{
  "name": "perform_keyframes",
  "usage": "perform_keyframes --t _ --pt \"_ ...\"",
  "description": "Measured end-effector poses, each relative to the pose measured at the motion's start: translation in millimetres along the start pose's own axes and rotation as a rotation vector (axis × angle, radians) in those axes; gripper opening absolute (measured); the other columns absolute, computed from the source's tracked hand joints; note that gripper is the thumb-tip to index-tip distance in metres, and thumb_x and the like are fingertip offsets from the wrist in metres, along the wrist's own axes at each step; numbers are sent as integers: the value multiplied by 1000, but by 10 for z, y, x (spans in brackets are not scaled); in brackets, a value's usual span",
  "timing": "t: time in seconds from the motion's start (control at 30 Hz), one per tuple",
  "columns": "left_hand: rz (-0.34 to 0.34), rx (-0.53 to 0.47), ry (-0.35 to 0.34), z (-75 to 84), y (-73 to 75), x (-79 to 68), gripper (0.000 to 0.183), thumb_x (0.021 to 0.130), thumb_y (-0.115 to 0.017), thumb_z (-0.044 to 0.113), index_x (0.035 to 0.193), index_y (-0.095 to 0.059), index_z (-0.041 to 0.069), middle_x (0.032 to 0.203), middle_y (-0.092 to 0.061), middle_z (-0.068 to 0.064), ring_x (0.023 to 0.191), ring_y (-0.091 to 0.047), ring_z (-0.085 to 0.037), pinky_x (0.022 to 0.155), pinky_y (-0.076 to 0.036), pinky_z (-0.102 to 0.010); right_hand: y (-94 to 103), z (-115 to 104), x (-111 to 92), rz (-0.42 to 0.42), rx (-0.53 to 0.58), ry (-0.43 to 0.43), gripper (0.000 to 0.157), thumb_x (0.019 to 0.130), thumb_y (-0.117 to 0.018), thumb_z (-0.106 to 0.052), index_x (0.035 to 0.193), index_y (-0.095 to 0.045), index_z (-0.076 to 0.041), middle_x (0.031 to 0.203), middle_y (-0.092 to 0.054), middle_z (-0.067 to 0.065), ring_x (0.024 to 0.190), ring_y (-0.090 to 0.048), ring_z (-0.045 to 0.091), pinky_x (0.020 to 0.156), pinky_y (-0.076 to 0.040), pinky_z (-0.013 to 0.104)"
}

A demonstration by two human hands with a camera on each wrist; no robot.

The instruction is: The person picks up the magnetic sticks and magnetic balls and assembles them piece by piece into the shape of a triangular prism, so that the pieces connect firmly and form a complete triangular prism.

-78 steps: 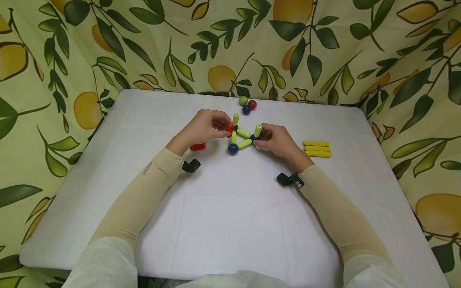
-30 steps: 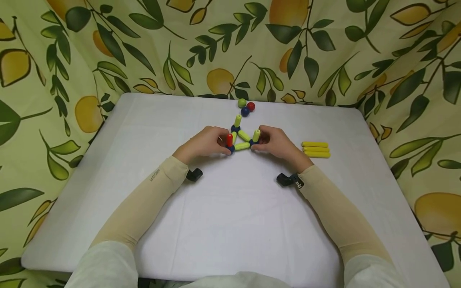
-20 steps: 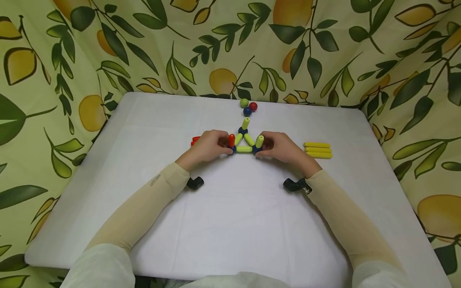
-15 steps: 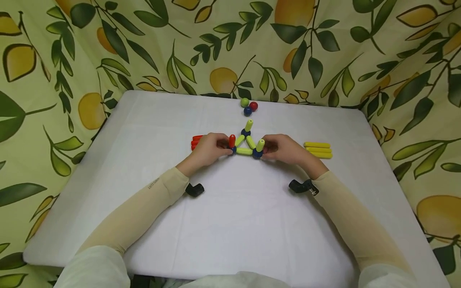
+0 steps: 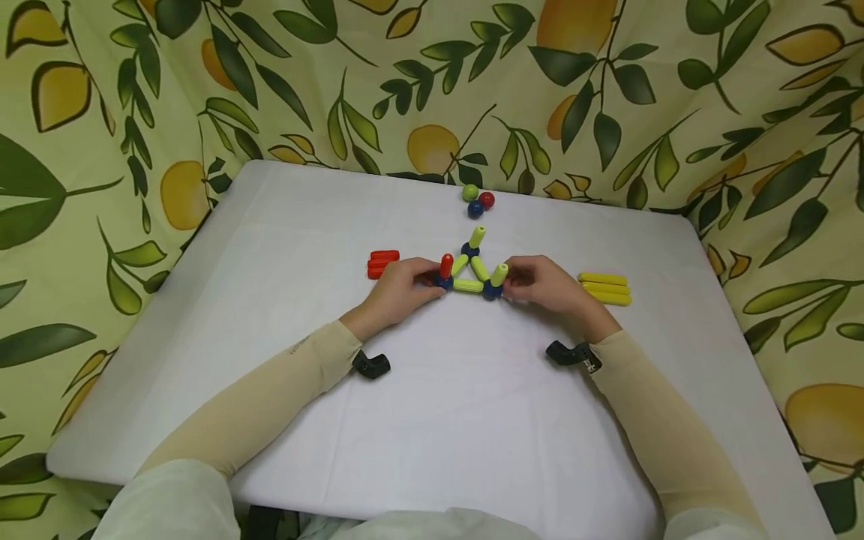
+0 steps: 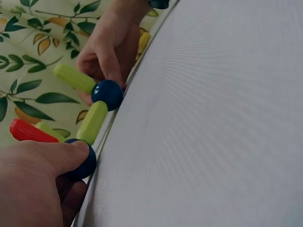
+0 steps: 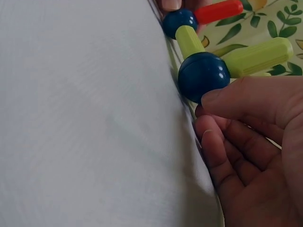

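Observation:
A triangle of yellow-green rods (image 5: 467, 286) joined by blue balls lies on the white table. Upright on its far ball (image 5: 470, 250) and right ball (image 5: 492, 289) stand yellow-green rods; a red rod (image 5: 446, 265) stands on the left ball (image 6: 84, 163). My left hand (image 5: 403, 289) pinches that left ball, thumb on its near side, as the left wrist view shows. At the right corner, my right hand (image 5: 543, 283) holds the right blue ball (image 7: 203, 76) with the thumb on it and the fingers curled beneath. The fingertips behind the balls are partly hidden.
Red rods (image 5: 383, 262) lie beside my left hand, partly covered by it. Yellow rods (image 5: 605, 289) lie to the right of my right hand. A green ball (image 5: 469, 193), a red ball (image 5: 487, 199) and a blue ball (image 5: 475, 209) sit near the far edge.
The red rod went from my left hand's grip to standing on the left ball. The triangle has turned, one side now facing me. Both hands shifted slightly nearer, uncovering more red rods.

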State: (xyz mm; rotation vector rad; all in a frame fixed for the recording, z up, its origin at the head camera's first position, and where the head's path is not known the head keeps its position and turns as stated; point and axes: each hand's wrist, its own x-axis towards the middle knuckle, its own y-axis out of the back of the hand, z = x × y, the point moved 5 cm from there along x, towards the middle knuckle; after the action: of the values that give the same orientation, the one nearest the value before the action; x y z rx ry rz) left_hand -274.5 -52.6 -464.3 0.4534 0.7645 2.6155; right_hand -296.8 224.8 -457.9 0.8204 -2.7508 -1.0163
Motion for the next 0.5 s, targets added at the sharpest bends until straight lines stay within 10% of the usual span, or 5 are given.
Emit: perform_keyframes --t 0.5 --pt "-13 54 -35 3 -25 0 48 96 -86 13 140 -71 0 127 -76 -10 106 -72 -18 100 -57 -36 148 -19 15 34 41 -30 21 102 -74 -9 122 -75 -2 111 -74 12 98 -65 29 85 -53 27"
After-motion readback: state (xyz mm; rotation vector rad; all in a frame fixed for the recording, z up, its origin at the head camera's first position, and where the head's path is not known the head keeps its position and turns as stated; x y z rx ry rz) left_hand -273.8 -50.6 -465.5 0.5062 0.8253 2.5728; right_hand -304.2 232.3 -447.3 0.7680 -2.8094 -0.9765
